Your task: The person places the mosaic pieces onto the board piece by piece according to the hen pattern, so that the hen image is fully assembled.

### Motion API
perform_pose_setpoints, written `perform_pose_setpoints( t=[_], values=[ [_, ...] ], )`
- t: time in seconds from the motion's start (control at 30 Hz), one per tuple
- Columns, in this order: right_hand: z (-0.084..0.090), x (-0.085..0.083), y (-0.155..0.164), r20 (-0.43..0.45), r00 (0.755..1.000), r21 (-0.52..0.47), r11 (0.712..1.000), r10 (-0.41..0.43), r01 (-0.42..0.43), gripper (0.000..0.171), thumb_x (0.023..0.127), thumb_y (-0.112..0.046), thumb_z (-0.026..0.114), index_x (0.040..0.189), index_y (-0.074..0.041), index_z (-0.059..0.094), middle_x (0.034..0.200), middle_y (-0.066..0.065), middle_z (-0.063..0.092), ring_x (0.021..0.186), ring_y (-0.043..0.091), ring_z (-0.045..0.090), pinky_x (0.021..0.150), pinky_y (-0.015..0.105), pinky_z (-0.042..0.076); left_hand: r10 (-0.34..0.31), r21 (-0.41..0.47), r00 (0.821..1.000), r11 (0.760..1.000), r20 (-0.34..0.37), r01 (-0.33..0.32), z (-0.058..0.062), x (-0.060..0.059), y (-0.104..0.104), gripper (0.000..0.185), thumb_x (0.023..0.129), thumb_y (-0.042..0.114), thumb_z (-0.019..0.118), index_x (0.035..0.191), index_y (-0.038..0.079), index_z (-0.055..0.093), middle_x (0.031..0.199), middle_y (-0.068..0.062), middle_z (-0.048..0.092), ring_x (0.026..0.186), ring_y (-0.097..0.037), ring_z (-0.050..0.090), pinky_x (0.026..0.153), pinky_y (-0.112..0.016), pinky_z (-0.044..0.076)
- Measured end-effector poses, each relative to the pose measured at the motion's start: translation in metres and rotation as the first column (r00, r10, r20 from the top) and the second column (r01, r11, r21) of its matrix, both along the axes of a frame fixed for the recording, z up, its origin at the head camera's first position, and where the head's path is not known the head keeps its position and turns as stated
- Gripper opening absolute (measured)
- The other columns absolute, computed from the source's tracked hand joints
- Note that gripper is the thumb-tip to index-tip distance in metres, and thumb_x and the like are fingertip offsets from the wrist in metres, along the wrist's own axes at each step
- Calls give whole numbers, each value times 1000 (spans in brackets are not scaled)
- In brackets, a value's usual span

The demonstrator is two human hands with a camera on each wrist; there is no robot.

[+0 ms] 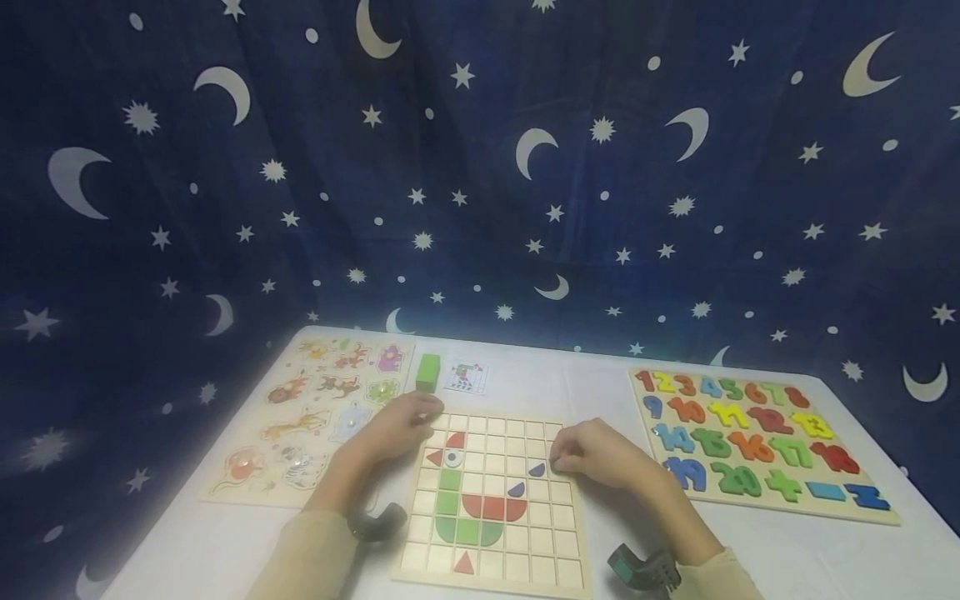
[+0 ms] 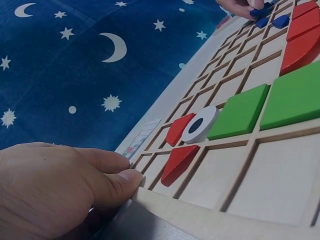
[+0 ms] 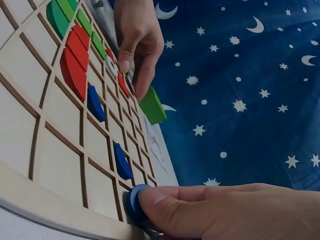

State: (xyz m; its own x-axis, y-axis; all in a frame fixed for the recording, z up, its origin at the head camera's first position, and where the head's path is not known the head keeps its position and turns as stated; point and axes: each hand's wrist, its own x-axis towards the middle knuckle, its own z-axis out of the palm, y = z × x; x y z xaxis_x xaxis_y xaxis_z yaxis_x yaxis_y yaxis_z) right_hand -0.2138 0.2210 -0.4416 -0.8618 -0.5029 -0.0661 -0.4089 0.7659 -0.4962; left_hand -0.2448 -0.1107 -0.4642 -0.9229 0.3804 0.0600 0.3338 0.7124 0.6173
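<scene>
A wooden grid board (image 1: pixel 540 540) lies on the table with colored flat pieces in its cells. My left hand (image 1: pixel 397 427) grips its far left corner between thumb and fingers. My right hand (image 1: pixel 600 454) pinches a blue round-edged piece (image 3: pixel 134 205) at the board's right edge, over an outer cell. Two blue half-circle pieces (image 3: pixel 96 104) sit in cells in a diagonal line with it. Toward the left are a white eye piece (image 2: pixel 200 125), red pieces (image 2: pixel 180 165), green squares (image 2: pixel 240 111), a red rounded shape (image 1: pixel 495 507) and a red triangle (image 1: pixel 463 563).
Behind the board stand a green box (image 1: pixel 427 372) and a small picture card (image 1: pixel 466 377). An animal peg puzzle (image 1: pixel 300 417) lies at left, a number puzzle (image 1: pixel 750 442) at right. A starry dark blue cloth (image 1: pixel 480 167) hangs behind the white table.
</scene>
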Motion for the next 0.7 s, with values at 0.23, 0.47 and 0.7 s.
perform_pose_setpoints(
  t=[0.23, 0.47, 0.7],
  values=[
    [1, 3, -4, -24, 999, 47, 999, -23, 24, 4, 80, -23, 73, 78, -23, 70, 72, -19, 66, 69, 1, 56, 69, 26, 52, 8, 11, 1000, 1000, 19, -8, 2, 2, 0, 40, 86, 7, 62, 126, 7, 59, 133, -9, 57, 130, -31, 47, 114, -49, 32],
    [3, 7, -9, -27, 998, 89, 994, -56, 58, 10, 79, -20, 73, 73, -24, 67, 69, -16, 62, 65, 5, 52, 64, 27, 48, 10, 8, 1000, 1000, 4, -10, 1, 1, 1, 40, 85, 5, 62, 125, 6, 60, 132, -10, 58, 129, -31, 48, 114, -48, 33],
    [5, 10, -11, -41, 996, 108, 991, -79, 83, 10, 78, -20, 74, 73, -24, 67, 69, -15, 62, 66, 7, 51, 66, 29, 47, -15, 9, 1000, 1000, -20, 15, 0, 0, 1, 41, 84, 4, 62, 125, 4, 60, 131, -11, 59, 128, -32, 49, 113, -48, 34]
  ],
)
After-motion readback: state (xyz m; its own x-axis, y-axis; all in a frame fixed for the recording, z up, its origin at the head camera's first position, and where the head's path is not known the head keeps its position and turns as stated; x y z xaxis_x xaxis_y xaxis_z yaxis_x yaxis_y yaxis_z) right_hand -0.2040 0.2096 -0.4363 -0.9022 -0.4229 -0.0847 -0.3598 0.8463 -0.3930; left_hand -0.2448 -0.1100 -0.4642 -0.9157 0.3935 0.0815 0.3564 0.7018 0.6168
